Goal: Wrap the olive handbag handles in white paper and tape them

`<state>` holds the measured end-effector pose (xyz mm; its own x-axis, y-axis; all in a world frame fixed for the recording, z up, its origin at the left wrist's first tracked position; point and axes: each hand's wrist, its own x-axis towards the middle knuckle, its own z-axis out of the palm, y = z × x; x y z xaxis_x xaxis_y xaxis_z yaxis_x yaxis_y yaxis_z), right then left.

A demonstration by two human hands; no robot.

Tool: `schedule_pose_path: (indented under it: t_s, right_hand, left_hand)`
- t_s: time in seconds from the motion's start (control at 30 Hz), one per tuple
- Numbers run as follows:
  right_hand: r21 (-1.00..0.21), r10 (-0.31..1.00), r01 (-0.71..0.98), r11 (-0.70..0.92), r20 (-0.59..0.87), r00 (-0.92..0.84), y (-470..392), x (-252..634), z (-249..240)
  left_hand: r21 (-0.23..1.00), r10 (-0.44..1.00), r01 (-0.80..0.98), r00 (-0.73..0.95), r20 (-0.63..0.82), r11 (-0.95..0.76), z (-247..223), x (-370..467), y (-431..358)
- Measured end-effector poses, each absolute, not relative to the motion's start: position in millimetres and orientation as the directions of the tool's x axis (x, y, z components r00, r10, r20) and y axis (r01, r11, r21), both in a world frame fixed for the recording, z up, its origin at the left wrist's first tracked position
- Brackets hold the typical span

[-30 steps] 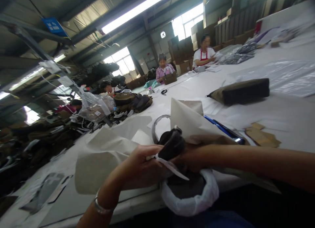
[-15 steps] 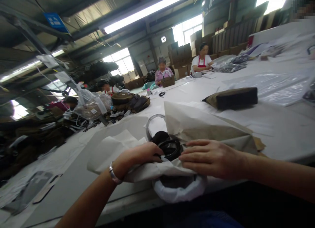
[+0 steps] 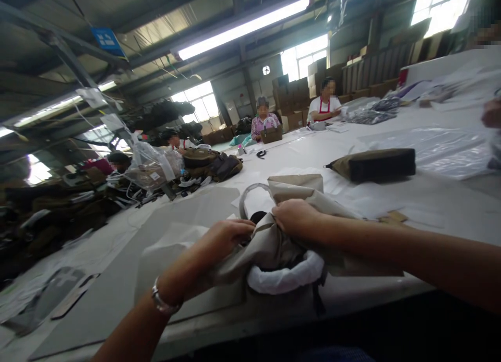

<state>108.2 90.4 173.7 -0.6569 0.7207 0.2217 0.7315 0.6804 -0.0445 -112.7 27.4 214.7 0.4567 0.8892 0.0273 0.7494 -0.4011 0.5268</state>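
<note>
In front of me at the table's near edge lies a beige-grey bag (image 3: 270,244). Its near handle (image 3: 287,278) is wrapped in white and curves toward me; the far handle (image 3: 243,200) arches up behind. Between my hands a black item (image 3: 257,217) shows in the opening, mostly covered by fabric. My right hand (image 3: 299,216) is closed on the bag's fabric on the right of the opening. On the left side, my left hand (image 3: 227,238), with a silver bracelet on its wrist, has its fingers curled into the fabric, their tips hidden.
A dark olive pouch (image 3: 376,165) lies beyond my right arm, near clear plastic sheets (image 3: 434,148). Backpacks (image 3: 211,164) and plastic-wrapped goods pile up at left. A phone-like object (image 3: 74,297) lies at the left front. Several people sit around the table.
My right hand has gone from lying flat with fingers extended to gripping the fabric. The fabric is pulled over the opening, covering most of the black item. The view has shifted slightly.
</note>
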Motion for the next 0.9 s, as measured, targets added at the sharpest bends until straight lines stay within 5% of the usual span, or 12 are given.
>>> schedule_pose_path:
  t_s: [0.1, 0.23, 0.33, 0.43, 0.53, 0.67, 0.77, 0.83, 0.87, 0.9]
  right_hand:
    - [-0.022, 0.715, 0.728, 0.685, 0.212, -0.666, 99, 102, 169]
    - [0.038, 0.682, 0.716, 0.697, 0.271, -0.679, 104, 105, 172]
    - [0.079, 0.617, 0.697, 0.713, 0.402, -0.677, 101, 117, 178]
    - [0.204, 0.281, 0.458, 0.865, 0.558, -0.781, 96, 127, 176]
    - [0.225, -0.003, 0.114, 0.968, 0.462, -0.887, 98, 123, 163]
    - [0.01, 0.117, 0.123, 0.992, 0.247, -0.962, 109, 102, 142]
    - [-0.108, 0.235, 0.222, 0.969, 0.126, -0.964, 109, 95, 137]
    - [-0.157, 0.309, 0.295, 0.942, 0.071, -0.949, 104, 95, 140]
    - [-0.172, 0.333, 0.32, 0.932, 0.052, -0.942, 101, 95, 142]
    - [-0.177, 0.35, 0.339, 0.924, 0.038, -0.936, 98, 94, 144]
  left_hand:
    - [0.453, 0.932, 0.826, 0.362, 0.031, -0.336, 223, -112, 14]
    - [0.189, 0.93, 0.917, 0.365, -0.049, -0.35, 221, -101, 13]
    - [0.303, 0.947, 0.9, 0.321, 0.022, -0.312, 214, -106, 33]
    - [0.424, 0.963, 0.87, 0.269, 0.019, -0.252, 201, -119, 60]
    - [0.389, 0.954, 0.893, 0.285, -0.096, -0.228, 183, -122, 81]
    - [0.267, 0.974, 0.947, 0.209, -0.088, -0.179, 176, -107, 79]
    - [0.222, 0.976, 0.957, 0.159, 0.147, -0.189, 185, -104, 42]
    - [0.32, 0.931, 0.912, 0.142, 0.337, -0.255, 183, -112, 4]
    - [0.439, 0.932, 0.862, 0.099, 0.348, -0.255, 175, -120, -16]
    - [0.583, 0.978, 0.793, 0.072, 0.194, -0.174, 163, -129, -34]
